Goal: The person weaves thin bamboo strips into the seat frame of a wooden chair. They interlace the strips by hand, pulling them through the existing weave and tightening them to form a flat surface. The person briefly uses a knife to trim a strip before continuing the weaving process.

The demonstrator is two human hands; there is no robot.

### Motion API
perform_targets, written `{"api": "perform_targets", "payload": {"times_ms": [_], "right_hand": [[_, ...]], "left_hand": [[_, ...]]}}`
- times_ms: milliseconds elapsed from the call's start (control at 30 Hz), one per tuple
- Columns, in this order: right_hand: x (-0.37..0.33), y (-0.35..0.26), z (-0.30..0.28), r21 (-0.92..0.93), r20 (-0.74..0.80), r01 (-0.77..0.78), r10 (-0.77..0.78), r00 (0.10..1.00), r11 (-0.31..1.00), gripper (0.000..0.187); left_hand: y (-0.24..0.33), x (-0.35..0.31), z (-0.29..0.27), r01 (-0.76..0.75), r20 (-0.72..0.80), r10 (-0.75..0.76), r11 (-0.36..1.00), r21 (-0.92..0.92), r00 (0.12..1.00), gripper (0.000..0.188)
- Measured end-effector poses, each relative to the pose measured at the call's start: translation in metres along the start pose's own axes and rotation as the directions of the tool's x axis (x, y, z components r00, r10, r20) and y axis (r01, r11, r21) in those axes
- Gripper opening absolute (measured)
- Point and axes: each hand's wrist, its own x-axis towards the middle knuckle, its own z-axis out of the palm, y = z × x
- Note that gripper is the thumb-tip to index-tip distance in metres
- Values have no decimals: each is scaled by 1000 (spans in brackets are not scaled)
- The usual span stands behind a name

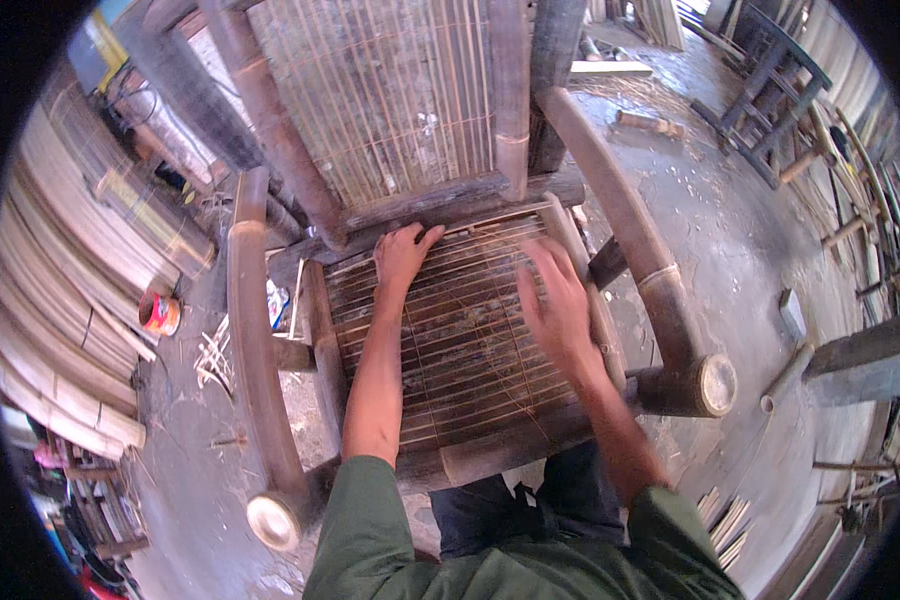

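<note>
A bamboo armchair stands right in front of me, its seat made of thin slats in a frame of thick poles. My left hand is at the back left of the seat, fingers bent over a thin bamboo strip along the rear edge, thumb spread to the right. What lies under the fingertips is hidden. Over the right rear part of the slats hovers my right hand, slightly blurred, its fingers apart and nothing visible in them. Thin cords cross the slats. Behind the seat rises the slatted backrest.
Thick curved armrests flank the seat, left and right. Long bamboo strips are stacked at the left, near a red can. A dark wooden frame stands at the far right. Cut sticks and shavings litter the concrete floor.
</note>
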Motion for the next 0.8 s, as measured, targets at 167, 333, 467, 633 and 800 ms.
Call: {"api": "perform_targets", "payload": {"times_ms": [167, 333, 467, 633, 800], "right_hand": [[25, 127, 75, -556, 123, 83, -17, 992, 827, 59], [24, 126, 80, -436, 173, 109, -36, 984, 893, 62], [26, 128, 77, -364, 230, 131, -47, 972, 922, 64], [23, 132, 78, -378, 251, 91, 7, 968, 921, 63], [21, 127, 83, -442, 190, 47, 42, 981, 896, 64]], "left_hand": [[8, 5, 9, -25, -27, 25, 999, -27, 999, 58], [5, 6, 6, 89, -357, -114, 992, -84, 927, 55], [6, 7, 8, 91, -504, -97, 995, -36, 858, 57], [10, 9, 12, 66, -493, -59, 998, -2, 868, 54], [11, 6, 11, 58, -379, -61, 998, -19, 923, 45]]}}
